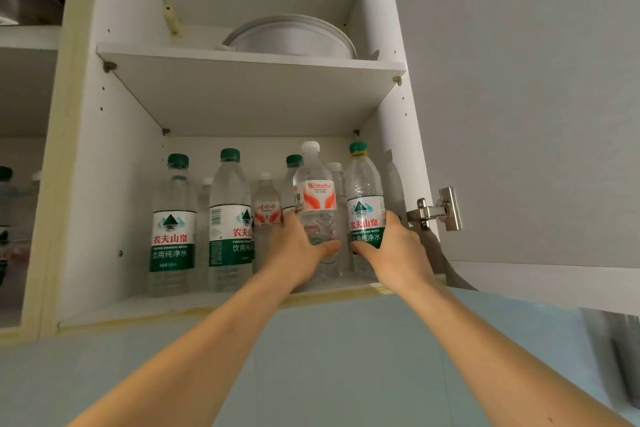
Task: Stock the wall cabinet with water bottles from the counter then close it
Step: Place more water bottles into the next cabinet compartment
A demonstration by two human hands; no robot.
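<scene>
Both my arms reach up into the open wall cabinet [86,156]. My left hand [298,250] grips a white-capped bottle with an orange label [316,198] on the lower shelf. My right hand [394,250] grips a green-capped bottle with a green label [365,204] just to its right, near the cabinet's right wall. Several more water bottles stand on the same shelf: two green-capped ones at the left [173,225] [230,222], a small orange-labelled one [266,211], and others half hidden behind.
The cabinet door [536,114] hangs open at the right on a metal hinge [438,210]. A white bowl [294,36] sits on the upper shelf. Another open compartment lies at the far left. Below the cabinet is a pale blue wall.
</scene>
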